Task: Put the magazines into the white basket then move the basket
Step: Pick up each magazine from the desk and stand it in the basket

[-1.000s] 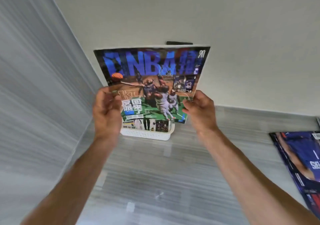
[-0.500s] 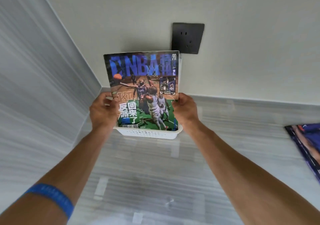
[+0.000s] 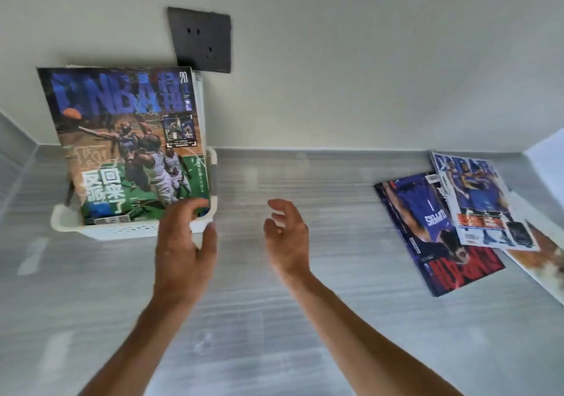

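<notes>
A basketball magazine (image 3: 128, 142) stands upright in the white basket (image 3: 65, 223) at the back left, leaning toward the wall with other pages behind it. My left hand (image 3: 183, 246) hovers at the basket's front right corner with relaxed fingers, its fingertips close to the magazine's lower edge, and holds nothing. My right hand (image 3: 287, 236) hangs empty over the grey counter, fingers loosely curled. A dark blue magazine (image 3: 427, 236) lies flat at the right, with a second magazine (image 3: 479, 200) overlapping its far corner.
A dark wall socket (image 3: 201, 39) sits on the white wall above the basket. A light page with orange print (image 3: 546, 258) lies at the far right edge. The grey striped counter (image 3: 274, 319) runs between the basket and the loose magazines.
Both hands have let go of the basketball magazine, which now stands in the basket. They have drawn back toward me, and the view has swung right, showing the loose magazines.
</notes>
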`<control>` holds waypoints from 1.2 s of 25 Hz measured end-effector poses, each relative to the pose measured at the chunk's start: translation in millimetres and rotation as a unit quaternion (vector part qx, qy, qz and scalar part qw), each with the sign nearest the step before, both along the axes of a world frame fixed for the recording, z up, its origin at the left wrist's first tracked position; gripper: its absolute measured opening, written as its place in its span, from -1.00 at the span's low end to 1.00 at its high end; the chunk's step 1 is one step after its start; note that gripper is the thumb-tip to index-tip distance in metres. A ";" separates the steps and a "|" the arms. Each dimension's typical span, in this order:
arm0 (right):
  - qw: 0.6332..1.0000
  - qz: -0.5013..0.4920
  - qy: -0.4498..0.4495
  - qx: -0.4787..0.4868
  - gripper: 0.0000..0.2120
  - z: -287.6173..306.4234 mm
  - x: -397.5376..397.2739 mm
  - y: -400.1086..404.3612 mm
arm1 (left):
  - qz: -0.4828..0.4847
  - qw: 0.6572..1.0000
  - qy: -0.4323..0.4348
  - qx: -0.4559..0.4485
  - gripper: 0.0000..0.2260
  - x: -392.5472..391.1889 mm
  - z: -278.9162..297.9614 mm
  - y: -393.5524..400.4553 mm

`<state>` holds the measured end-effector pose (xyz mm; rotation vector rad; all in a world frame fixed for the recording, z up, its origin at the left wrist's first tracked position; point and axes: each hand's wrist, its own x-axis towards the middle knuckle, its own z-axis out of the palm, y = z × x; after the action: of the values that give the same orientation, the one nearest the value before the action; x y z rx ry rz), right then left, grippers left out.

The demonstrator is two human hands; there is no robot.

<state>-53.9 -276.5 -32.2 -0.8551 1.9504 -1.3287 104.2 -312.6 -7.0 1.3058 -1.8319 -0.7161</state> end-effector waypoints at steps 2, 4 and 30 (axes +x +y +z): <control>0.999 -0.011 0.023 0.044 -0.67 -16.1 -43.1 53.5 | -0.090 0.996 0.002 0.022 -0.69 -52.0 -14.5 48.0; 0.991 -0.019 0.090 0.093 -0.68 -23.3 -89.7 95.8 | -0.145 0.987 -0.037 0.050 -0.62 -91.5 -29.9 76.5; 0.821 0.178 0.392 0.376 -0.63 9.0 -316.9 178.9 | -0.274 0.789 -0.498 0.232 -0.05 -193.9 -65.5 105.8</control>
<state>-370.8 -97.6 -23.2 -1.3521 2.4332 0.1321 -89.7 -206.8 -72.5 1.6422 -3.1370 -0.8972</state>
